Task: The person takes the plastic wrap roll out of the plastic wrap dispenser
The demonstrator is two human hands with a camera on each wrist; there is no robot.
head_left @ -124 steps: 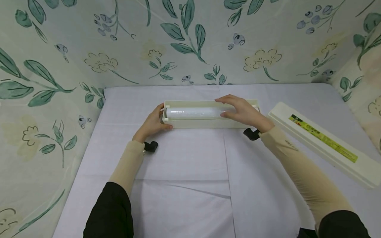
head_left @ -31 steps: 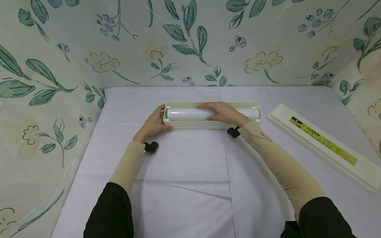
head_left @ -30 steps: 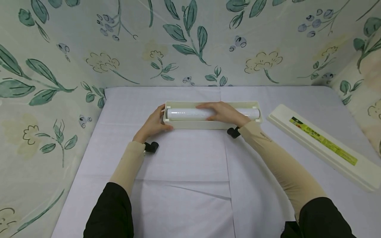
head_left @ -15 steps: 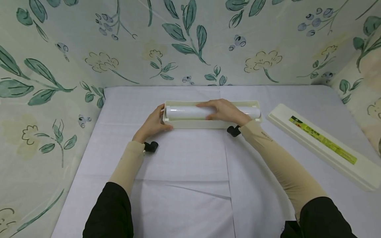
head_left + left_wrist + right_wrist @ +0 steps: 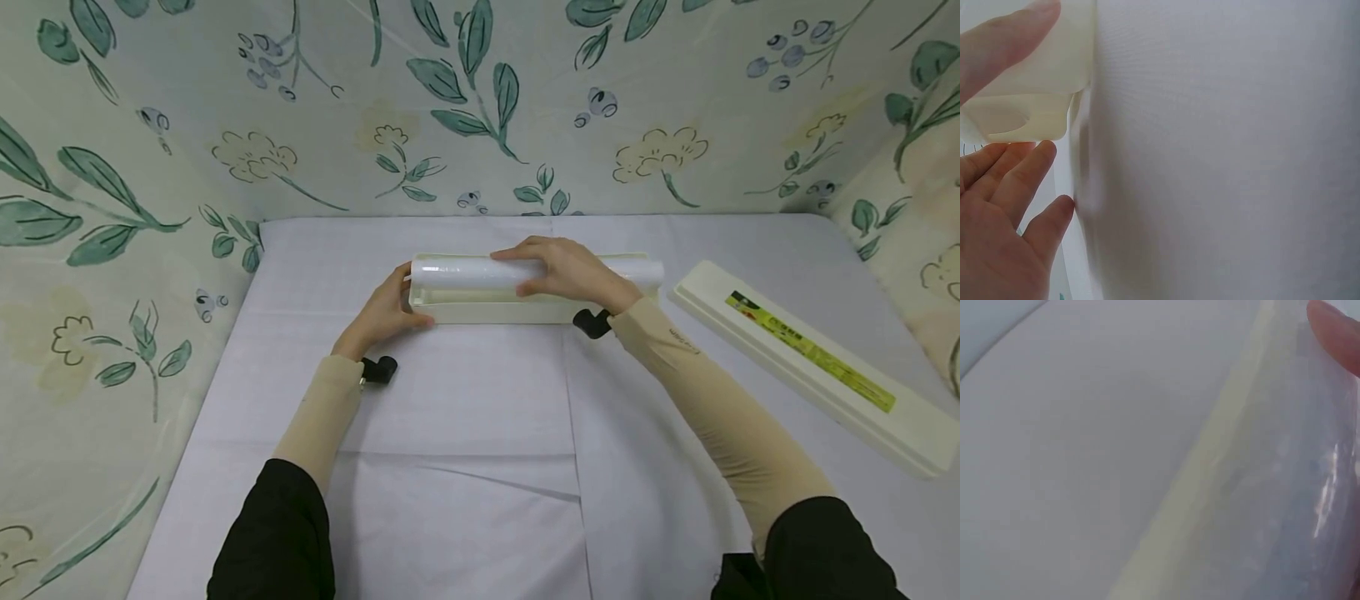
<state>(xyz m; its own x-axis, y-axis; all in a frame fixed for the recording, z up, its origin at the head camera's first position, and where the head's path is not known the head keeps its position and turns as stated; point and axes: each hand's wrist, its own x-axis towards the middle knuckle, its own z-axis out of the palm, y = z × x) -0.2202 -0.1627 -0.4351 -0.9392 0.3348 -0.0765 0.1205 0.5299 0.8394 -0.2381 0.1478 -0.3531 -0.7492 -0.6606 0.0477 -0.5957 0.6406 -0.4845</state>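
Glossy, whitish film wound as a roll [image 5: 465,271] is gripped by the right hand [image 5: 566,271] near mid-length, presumably for balance, thumb on the near side and fingers over the far side. It lies over the far part of a long cream box [image 5: 495,313], its right end reaching past the box's own; contact with the rim cannot be judged. At the box's left end, the left hand [image 5: 386,312] pinches the corner, thumb on the front wall and fingers against the end wall, probably to steady it. Farther right, the lid [image 5: 802,371] rests slanted on white cloth [image 5: 465,400], likely set aside for access; print on its yellow label [image 5: 810,350] is illegible. The right hand covers the roll's middle; the right wrist view, blurred, shows little of that hand; the left wrist view cuts off most of the box.
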